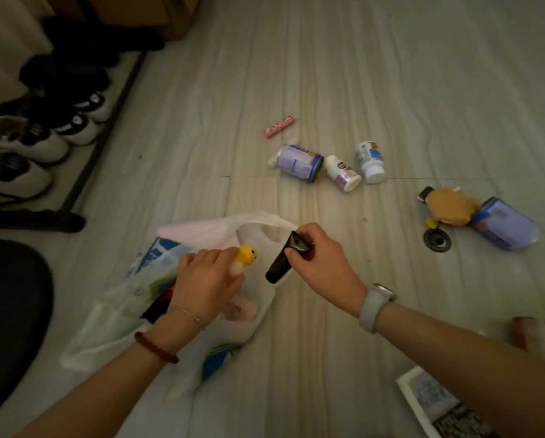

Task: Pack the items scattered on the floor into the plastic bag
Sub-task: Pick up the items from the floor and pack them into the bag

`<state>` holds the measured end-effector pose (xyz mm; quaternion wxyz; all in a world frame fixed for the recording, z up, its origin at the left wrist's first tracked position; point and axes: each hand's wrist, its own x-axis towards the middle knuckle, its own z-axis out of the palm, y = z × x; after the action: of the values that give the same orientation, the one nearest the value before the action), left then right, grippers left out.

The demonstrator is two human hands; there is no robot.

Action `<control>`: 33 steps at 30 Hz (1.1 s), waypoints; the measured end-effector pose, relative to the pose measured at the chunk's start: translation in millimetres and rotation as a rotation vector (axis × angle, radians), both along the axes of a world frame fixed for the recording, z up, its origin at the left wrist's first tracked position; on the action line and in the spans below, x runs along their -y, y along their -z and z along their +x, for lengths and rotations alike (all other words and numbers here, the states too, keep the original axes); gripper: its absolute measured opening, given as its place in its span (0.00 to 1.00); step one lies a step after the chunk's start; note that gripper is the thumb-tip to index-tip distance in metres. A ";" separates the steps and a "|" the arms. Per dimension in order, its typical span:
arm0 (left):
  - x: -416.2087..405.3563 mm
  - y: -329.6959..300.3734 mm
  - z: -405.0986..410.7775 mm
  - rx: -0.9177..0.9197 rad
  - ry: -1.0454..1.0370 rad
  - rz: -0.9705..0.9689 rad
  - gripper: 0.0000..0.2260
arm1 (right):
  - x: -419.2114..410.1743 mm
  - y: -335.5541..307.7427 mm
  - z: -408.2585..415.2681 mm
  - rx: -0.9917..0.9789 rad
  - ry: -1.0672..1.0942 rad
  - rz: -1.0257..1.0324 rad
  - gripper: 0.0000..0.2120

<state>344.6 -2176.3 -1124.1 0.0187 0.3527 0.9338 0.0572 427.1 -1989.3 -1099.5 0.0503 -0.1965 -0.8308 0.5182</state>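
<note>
Right hand (320,262) pinches black tube (286,259) at its crimped end, left hand (206,281) closed on yellow duck toy (246,255), probably soft, over limp plastic bag (182,248).

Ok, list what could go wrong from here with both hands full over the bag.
1. The right hand holds the black tube by its top end, hanging over the rim of the plastic bag; if dropped now, it may land on the floor.
2. The left hand holds the yellow duck toy, so no hand keeps the limp bag's mouth open.
3. The bottles lying on their sides could roll if bumped.
</note>
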 end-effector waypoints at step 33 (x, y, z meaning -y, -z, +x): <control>-199.1 40.9 -78.9 0.034 0.149 0.005 0.32 | -210.2 71.5 23.3 0.581 0.326 0.690 0.37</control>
<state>265.7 -1977.2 -1165.0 0.0378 0.4203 0.9044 0.0637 450.4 -1779.1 -1171.0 -0.0409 -0.4329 -0.8923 0.1212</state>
